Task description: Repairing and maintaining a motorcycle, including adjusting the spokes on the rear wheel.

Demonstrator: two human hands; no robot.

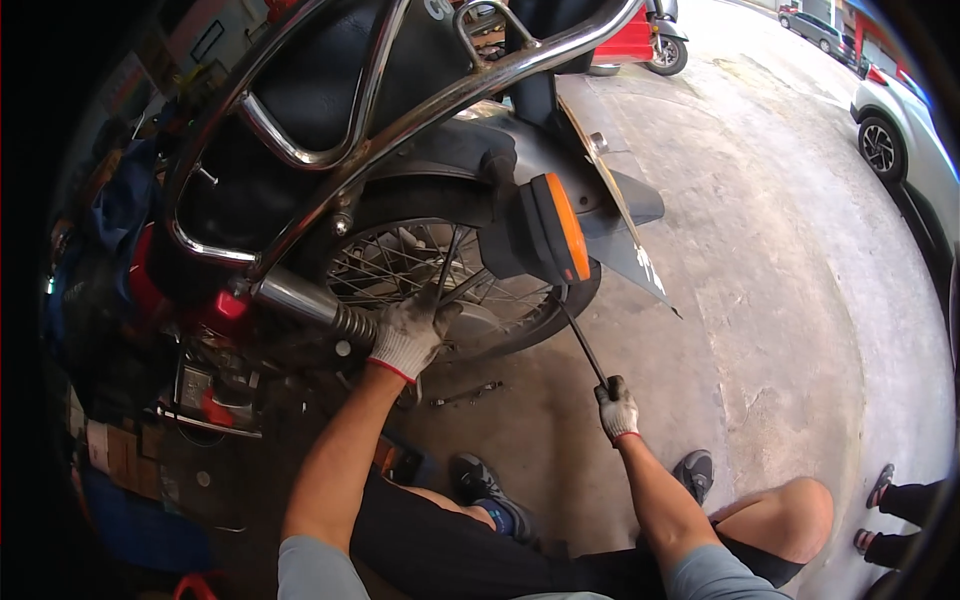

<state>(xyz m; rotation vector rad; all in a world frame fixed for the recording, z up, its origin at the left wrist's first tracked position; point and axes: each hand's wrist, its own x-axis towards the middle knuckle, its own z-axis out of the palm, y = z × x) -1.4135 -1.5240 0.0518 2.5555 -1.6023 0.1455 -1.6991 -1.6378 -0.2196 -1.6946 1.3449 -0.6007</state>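
Observation:
Both my hands wear white knit gloves with red cuffs and dark, dirty fingers. My left hand (410,335) is closed beside the spoked rear wheel (400,262) of a motorcycle, near the shock absorber spring (355,322). Dark bars rise from its fingers in front of the spokes; what exactly it grips is partly hidden. My right hand (618,408) is wrapped round the lower end of a long metal tyre lever (585,343). The lever's upper end meets the tyre (570,312) below the orange turn signal (565,228).
Chrome rails (420,100) and a rear mudguard with a plate (620,205) overhang the wheel. Spanners (467,393) lie on the concrete floor. A toolbox (402,460) sits by my leg. Parked vehicles, including a white car (905,130), and another person's feet (878,485) are at right.

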